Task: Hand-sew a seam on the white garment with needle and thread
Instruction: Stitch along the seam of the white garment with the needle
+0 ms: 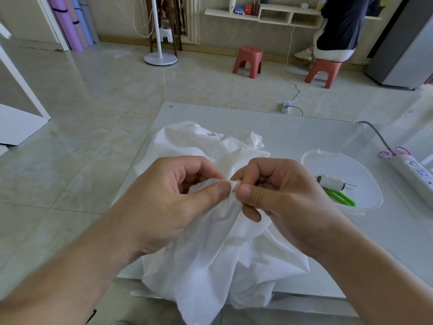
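garment [206,254]: thin matt white cloth, creased. counter [304,137]: smooth glossy glass-like top. bowl [375,198]: translucent plastic. scissors [339,197]: glossy green plastic handles. floor [93,102]: polished, reflective tile. stool [247,61]: matt red plastic.

**Both hands pinch a fold of white cloth**

The left hand [168,195] and right hand [276,191] pinch a bunched fold of the white garment [210,259], thumbs almost meeting. The garment spills over the table's [293,130] near edge. A clear bowl [365,207] sits near the right edge.
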A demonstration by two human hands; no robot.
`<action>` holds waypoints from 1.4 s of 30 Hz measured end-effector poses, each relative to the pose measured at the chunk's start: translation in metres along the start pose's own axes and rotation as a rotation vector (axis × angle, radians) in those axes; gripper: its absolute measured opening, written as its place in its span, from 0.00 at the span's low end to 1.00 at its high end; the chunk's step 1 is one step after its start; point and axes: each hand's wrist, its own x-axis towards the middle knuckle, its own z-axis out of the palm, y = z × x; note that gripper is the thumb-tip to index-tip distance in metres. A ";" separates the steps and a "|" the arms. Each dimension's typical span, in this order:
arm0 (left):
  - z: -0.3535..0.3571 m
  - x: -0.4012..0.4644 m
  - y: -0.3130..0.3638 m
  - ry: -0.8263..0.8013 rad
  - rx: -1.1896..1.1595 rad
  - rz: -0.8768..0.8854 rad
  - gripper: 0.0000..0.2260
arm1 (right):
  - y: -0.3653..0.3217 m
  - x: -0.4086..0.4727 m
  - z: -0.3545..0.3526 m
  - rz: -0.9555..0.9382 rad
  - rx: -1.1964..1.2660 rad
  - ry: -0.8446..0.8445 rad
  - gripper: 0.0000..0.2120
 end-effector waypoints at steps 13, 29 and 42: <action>0.003 -0.001 -0.001 -0.025 -0.157 -0.082 0.07 | 0.002 -0.001 0.008 0.023 0.031 0.053 0.07; 0.001 0.000 0.000 -0.041 -0.313 -0.152 0.07 | 0.001 0.000 0.000 -0.016 -0.186 0.092 0.14; -0.002 -0.001 0.002 -0.027 -0.281 -0.182 0.08 | 0.003 0.001 -0.008 -0.029 -0.110 0.010 0.07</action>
